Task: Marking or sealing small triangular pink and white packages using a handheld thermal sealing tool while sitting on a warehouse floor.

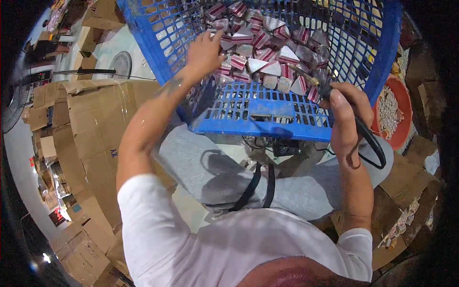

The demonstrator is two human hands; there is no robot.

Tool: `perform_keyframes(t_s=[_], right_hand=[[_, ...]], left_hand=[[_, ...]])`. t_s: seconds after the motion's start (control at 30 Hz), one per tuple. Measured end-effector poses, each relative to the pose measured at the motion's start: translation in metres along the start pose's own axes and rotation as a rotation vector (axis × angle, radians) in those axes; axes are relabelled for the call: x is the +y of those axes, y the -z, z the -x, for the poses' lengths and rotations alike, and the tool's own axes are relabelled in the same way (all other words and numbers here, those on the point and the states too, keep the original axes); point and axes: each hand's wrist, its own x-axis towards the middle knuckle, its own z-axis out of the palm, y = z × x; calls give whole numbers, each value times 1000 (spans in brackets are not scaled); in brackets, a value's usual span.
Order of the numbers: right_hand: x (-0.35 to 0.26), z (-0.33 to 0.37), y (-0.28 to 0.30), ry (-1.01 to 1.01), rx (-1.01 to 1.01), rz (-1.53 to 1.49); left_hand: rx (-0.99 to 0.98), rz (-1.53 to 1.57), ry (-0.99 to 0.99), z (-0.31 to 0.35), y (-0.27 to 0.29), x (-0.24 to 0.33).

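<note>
In front of me a blue plastic basket with slotted walls tilts toward my lap. Inside it lies a heap of small wedge-shaped pieces, white and grey with dark red stripes. My left hand reaches over the basket's left side, fingers apart, at the edge of the heap; nothing shows in its grasp. At the front right, my right hand grips a corded hand tool with a dark handle and a thin metal tip. The tip points left over the pieces. A thick black cord loops down behind that hand.
Flattened brown cardboard stands along my left side. To the right sits a red basin of small pale bits. A round fan is at the far left. More cardboard lies at the right.
</note>
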Motion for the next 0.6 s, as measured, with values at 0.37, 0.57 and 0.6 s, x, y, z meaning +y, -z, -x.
perform_keyframes(t_s=[0.37, 0.57, 0.6], right_hand=[[14, 7, 23, 42, 50, 112], [0, -1, 7, 20, -2, 53], [-6, -2, 5, 164, -67, 109]], left_hand=[[100, 155, 321, -52, -128, -46], [-186, 1540, 478, -7, 33, 50], [-174, 1637, 437, 9, 50, 59]])
